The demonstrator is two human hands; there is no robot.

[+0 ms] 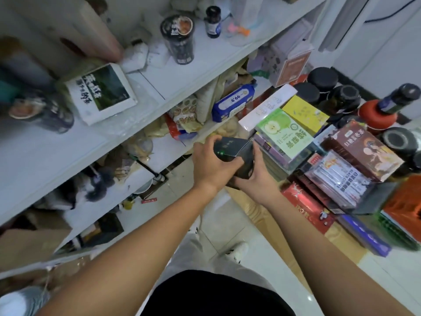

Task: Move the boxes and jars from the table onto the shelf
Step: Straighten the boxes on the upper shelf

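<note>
The left hand (pixel 215 165) grips a dark box (pixel 235 149) from above, its fingers curled over the far edge and its thumb along the near side. The right hand (pixel 258 181) holds the same box from below and from the right, with its fingers wrapped round the lower end. The box is in the air, tilted, in the gap between the white shelf (pixel 182 71) and the crowded table (pixel 396 274), just beside the nearest stack of boxes.

On the table, a green box with an apple picture (pixel 282 133) lies beside a yellow box (pixel 305 115) and a long white box (pixel 266 108). A maroon box (pixel 362 149) rests on other packets to the right. Behind them stand several black-lidded jars (pixel 323 78) and a dark bottle with a red collar (pixel 382 112).

On the upper shelf board lie a white box with a landscape photo (pixel 100 94), a dark round canister (pixel 180 39) and a small dark bottle (pixel 213 21). On the board below sits a blue pack of wipes (pixel 232 103) among bags.
</note>
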